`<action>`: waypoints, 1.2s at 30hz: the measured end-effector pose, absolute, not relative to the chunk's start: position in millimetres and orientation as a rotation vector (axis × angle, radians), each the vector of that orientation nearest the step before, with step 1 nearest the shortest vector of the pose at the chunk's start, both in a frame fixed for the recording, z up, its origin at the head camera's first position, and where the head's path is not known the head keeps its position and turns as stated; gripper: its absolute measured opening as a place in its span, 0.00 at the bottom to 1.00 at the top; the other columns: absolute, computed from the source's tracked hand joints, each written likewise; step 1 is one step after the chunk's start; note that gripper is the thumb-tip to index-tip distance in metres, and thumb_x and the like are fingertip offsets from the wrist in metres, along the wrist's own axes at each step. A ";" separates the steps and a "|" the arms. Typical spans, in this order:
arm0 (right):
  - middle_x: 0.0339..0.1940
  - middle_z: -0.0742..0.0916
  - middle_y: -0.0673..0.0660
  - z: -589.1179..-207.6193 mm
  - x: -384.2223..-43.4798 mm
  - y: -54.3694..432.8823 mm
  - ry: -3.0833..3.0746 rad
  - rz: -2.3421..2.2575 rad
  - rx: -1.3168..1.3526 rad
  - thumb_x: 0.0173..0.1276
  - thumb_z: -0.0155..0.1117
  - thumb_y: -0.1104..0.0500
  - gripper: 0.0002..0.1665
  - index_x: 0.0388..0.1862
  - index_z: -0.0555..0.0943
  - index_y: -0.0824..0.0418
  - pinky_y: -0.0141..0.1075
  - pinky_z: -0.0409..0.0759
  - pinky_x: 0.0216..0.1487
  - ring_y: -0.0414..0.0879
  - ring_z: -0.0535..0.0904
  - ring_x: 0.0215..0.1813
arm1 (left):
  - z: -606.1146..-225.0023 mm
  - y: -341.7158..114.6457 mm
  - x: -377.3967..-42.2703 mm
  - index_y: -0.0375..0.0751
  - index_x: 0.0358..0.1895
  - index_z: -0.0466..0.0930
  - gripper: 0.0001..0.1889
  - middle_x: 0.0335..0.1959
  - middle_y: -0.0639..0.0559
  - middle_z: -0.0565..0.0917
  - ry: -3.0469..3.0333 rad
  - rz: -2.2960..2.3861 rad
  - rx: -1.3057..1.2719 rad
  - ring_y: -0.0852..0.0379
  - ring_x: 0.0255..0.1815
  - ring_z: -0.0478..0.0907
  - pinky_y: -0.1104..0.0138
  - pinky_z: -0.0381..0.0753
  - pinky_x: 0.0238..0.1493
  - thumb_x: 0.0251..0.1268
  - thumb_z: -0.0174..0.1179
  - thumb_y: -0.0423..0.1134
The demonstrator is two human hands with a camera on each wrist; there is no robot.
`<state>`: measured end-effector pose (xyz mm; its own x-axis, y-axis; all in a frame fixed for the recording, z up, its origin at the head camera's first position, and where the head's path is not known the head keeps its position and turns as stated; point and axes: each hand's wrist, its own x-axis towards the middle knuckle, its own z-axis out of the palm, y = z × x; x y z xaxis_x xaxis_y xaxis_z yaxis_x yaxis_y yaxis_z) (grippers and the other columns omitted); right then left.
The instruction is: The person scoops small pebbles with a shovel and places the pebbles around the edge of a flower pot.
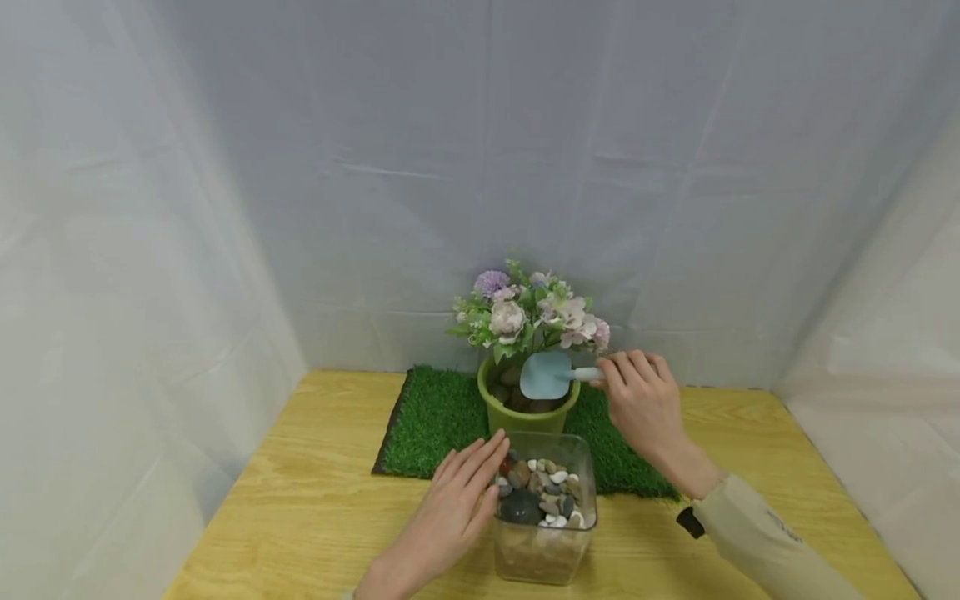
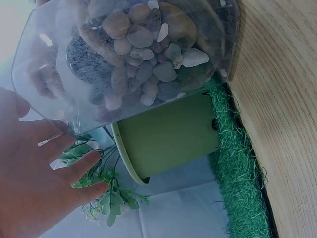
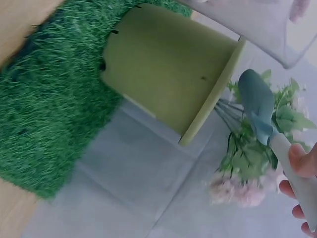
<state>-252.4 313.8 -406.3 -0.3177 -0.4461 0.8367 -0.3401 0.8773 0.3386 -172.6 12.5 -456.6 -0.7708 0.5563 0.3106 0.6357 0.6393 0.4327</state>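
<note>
My right hand point(image 1: 643, 402) grips the pale handle of a light-blue garden trowel point(image 1: 547, 375), its blade over the mouth of a green flowerpot point(image 1: 525, 419). Brown stones point(image 1: 512, 397) lie inside the pot, and pink, white and purple flowers point(image 1: 507, 318) rise from it. The right wrist view shows the fingers wrapped around the trowel's handle point(image 3: 297, 178). With fingers extended, my left hand point(image 1: 457, 504) rests against the left rim of a clear square container point(image 1: 542, 554). Mixed pebbles point(image 2: 143, 72) in white, brown, grey and black fill part of it.
The flowerpot stands on a mat of artificial grass point(image 1: 442, 417), and the clear container is just in front of it. Both are on a wooden table point(image 1: 300, 500). White sheeting point(image 1: 412, 167) hangs behind the table and along both sides.
</note>
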 end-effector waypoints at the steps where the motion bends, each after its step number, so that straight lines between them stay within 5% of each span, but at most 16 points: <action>1: 0.33 0.85 0.63 -406.2 -249.1 317.9 -1.939 -0.101 0.574 0.83 0.47 0.50 0.25 0.40 0.84 0.67 0.50 0.76 0.40 0.59 0.78 0.38 | -456.5 12.3 -172.6 0.45 0.80 0.58 0.27 0.82 0.55 0.56 -2.705 -0.799 -0.990 0.45 0.79 0.58 0.39 0.56 0.75 0.84 0.43 0.45; 7: 0.32 0.83 0.63 -405.0 -225.5 338.7 -2.049 0.109 0.600 0.85 0.42 0.47 0.30 0.38 0.81 0.68 0.49 0.70 0.35 0.61 0.74 0.36 | -457.3 10.4 -172.1 0.45 0.80 0.58 0.27 0.82 0.54 0.57 -2.689 -0.788 -0.995 0.45 0.79 0.59 0.39 0.57 0.75 0.84 0.44 0.45; 11: 0.33 0.82 0.62 -404.9 -211.9 349.8 -2.126 0.223 0.641 0.72 0.64 0.59 0.10 0.40 0.81 0.68 0.45 0.64 0.35 0.59 0.72 0.36 | -458.4 9.7 -171.6 0.46 0.80 0.58 0.27 0.82 0.54 0.57 -2.683 -0.801 -0.999 0.45 0.79 0.59 0.39 0.57 0.75 0.84 0.44 0.45; 14: 0.35 0.82 0.62 -403.2 -205.2 356.2 -2.147 0.258 0.666 0.55 0.72 0.69 0.15 0.43 0.81 0.67 0.43 0.62 0.35 0.58 0.71 0.36 | -459.6 9.3 -172.3 0.48 0.81 0.57 0.27 0.82 0.55 0.56 -2.682 -0.803 -1.001 0.45 0.79 0.59 0.39 0.57 0.75 0.84 0.43 0.46; 17: 0.36 0.84 0.60 -398.6 -200.4 361.0 -2.144 0.274 0.710 0.68 0.65 0.62 0.10 0.45 0.82 0.66 0.43 0.65 0.35 0.56 0.72 0.37 | -460.3 9.0 -172.8 0.47 0.81 0.58 0.27 0.82 0.55 0.57 -2.673 -0.805 -1.003 0.45 0.79 0.59 0.38 0.58 0.74 0.84 0.44 0.46; 21: 0.37 0.86 0.58 -389.1 -195.2 364.2 -2.120 0.272 0.781 0.82 0.43 0.47 0.27 0.47 0.84 0.65 0.45 0.72 0.38 0.54 0.75 0.39 | -460.8 9.1 -173.2 0.46 0.80 0.59 0.27 0.82 0.55 0.57 -2.661 -0.807 -1.000 0.45 0.79 0.59 0.38 0.58 0.74 0.84 0.44 0.46; 33: 0.40 0.87 0.54 -357.9 -183.7 357.6 -2.106 0.187 0.930 0.84 0.41 0.46 0.29 0.47 0.87 0.60 0.39 0.71 0.41 0.49 0.75 0.40 | -460.1 9.3 -172.0 0.47 0.80 0.58 0.27 0.82 0.55 0.57 -2.651 -0.801 -0.989 0.46 0.79 0.59 0.39 0.57 0.75 0.84 0.45 0.44; 36: 0.40 0.87 0.54 -349.8 -184.7 352.3 -2.111 0.153 1.012 0.77 0.60 0.54 0.14 0.46 0.87 0.61 0.39 0.73 0.40 0.49 0.76 0.40 | -460.7 9.3 -172.3 0.48 0.80 0.58 0.27 0.82 0.56 0.57 -2.642 -0.807 -0.985 0.46 0.79 0.59 0.39 0.57 0.75 0.83 0.45 0.44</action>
